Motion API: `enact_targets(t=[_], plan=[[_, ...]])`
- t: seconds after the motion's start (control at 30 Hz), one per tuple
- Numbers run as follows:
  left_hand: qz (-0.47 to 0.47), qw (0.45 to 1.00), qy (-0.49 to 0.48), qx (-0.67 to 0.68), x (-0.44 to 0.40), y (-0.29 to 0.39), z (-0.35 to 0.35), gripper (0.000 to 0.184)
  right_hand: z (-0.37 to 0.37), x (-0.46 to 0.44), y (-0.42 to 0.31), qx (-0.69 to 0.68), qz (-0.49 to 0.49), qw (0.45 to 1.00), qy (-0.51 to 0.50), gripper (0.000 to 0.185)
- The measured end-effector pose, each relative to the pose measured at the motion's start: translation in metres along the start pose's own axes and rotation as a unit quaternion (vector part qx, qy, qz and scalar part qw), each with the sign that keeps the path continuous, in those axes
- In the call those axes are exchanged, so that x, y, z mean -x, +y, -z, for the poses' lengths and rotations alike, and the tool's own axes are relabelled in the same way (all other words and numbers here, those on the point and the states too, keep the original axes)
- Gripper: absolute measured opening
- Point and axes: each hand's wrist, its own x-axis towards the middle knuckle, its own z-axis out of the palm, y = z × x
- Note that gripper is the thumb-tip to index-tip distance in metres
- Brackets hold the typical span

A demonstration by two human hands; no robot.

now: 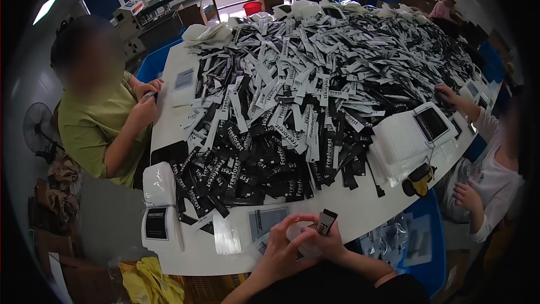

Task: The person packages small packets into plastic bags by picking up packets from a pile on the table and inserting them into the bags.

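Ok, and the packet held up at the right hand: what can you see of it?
The packet is a narrow strip, pale with dark lettering along its length and a black band at the upper end. It looks like thin plastic film. It stands nearly upright, its top leaning slightly right in the view, above the near edge of the table. The right hand has it in its grip; its lower end is hidden. Whether others lie behind it, I can't tell.

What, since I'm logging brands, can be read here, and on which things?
"FREEFOREST": black label on near-left white stack; faintly, the flat pouch.
"Freeforest": black packets, white packets in the pile.
"Free": packet in the right hand.
Too small or blurred: right stack's label, fine print.
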Motion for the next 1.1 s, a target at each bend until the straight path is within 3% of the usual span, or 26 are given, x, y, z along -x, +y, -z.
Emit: enact_targets(t=[0.1,0.17,0.23,0.27,0.33,0.37,0.4,0.43,0.47,0.53,0.6,0.63,0.67,0.7,0.73,0.77,0.8,0.83,0.9,0.97,1.03,1.07,1.1], plan=[[0.046,0.998,0.034,-0.038,0.004,-0.008,0.004,0.070,0.019,-0.002,0.001,0.084,0.084,0.993,0.022,0.024],[0.052,0.998,0.033,-0.029,0.010,-0.021,0.000,0.077,0.018,-0.005,-0.012,0.043,0.043,0.997,0.049,0.020],[0.057,0.998,0.033,-0.019,0.010,-0.022,-0.004,0.083,0.007,-0.015,-0.019,-0.124,0.220,0.967,0.040,0.018],[0.024,0.998,0.052,0.004,0.007,-0.018,-0.008,0.089,-0.004,-0.014,-0.027,-0.104,0.228,0.968,0.009,0.019],[-0.014,0.997,0.067,0.023,0.005,-0.018,-0.011,0.095,-0.012,-0.022,-0.027,0.037,0.224,0.971,-0.078,0.020],[-0.057,0.992,0.116,0.000,0.008,-0.023,-0.012,0.101,-0.011,-0.022,-0.029,0.036,0.162,0.975,-0.145,0.020],[-0.098,0.981,0.165,-0.024,0.009,-0.026,-0.011,0.106,-0.012,-0.021,-0.029,0.033,0.166,0.975,-0.146,0.020],[-0.100,0.981,0.166,-0.028,0.012,-0.027,-0.008,0.106,-0.014,-0.017,-0.027,-0.011,0.079,0.988,-0.130,0.020],[-0.086,0.984,0.155,-0.032,0.015,-0.027,-0.003,0.104,-0.015,-0.015,-0.024,-0.054,-0.009,0.992,-0.115,0.021],[-0.069,0.987,0.142,-0.039,0.014,-0.018,0.013,0.101,-0.009,-0.012,-0.014,-0.081,0.003,0.991,-0.109,0.021],[0.130,0.987,0.081,0.041,0.008,-0.003,0.034,0.090,-0.008,-0.012,-0.016,-0.083,0.002,0.992,-0.091,0.022],[0.198,0.975,0.069,0.069,0.012,-0.009,0.038,0.056,-0.007,-0.014,-0.015,-0.084,-0.001,0.993,-0.089,0.022],[0.200,0.975,0.067,0.071,0.015,-0.015,0.045,0.056,-0.005,-0.017,-0.011,-0.023,0.057,0.990,-0.125,0.022],[0.232,0.970,-0.007,0.071,0.017,-0.020,0.053,0.040,-0.003,-0.018,-0.010,0.038,0.114,0.980,-0.160,0.022],[0.263,0.958,-0.083,0.072,0.018,-0.021,0.057,0.025,0.000,-0.019,-0.013,0.037,0.109,0.981,-0.157,0.022],[0.241,0.967,-0.041,0.077,0.018,-0.021,0.055,0.014,0.006,-0.019,-0.018,0.028,0.150,0.982,-0.114,0.021],[0.250,0.964,-0.045,0.080,0.016,-0.020,0.055,0.014,0.012,-0.020,-0.024,0.019,0.187,0.980,-0.071,0.020],[0.246,0.964,-0.044,0.093,0.015,-0.019,0.056,0.015,0.017,-0.019,-0.033,-0.012,0.142,0.989,-0.042,0.018],[0.254,0.960,-0.025,0.110,0.017,-0.019,0.054,0.014,0.025,-0.020,-0.034,0.073,0.061,0.995,-0.030,0.016],[0.254,0.959,-0.016,0.123,0.016,-0.016,0.047,0.014,0.017,-0.022,-0.030,0.052,0.069,0.995,-0.052,0.015],[0.262,0.957,-0.022,0.124,0.016,-0.018,0.045,0.014,0.014,-0.025,-0.028,0.184,0.102,0.970,-0.125,0.017],[0.265,0.956,-0.018,0.127,0.016,-0.019,0.047,0.014,0.006,-0.026,-0.031,0.178,0.134,0.974,-0.036,0.022],[0.289,0.950,-0.024,0.118,0.017,-0.020,0.051,0.014,0.013,-0.027,-0.031,0.224,0.164,0.959,-0.046,0.024]])
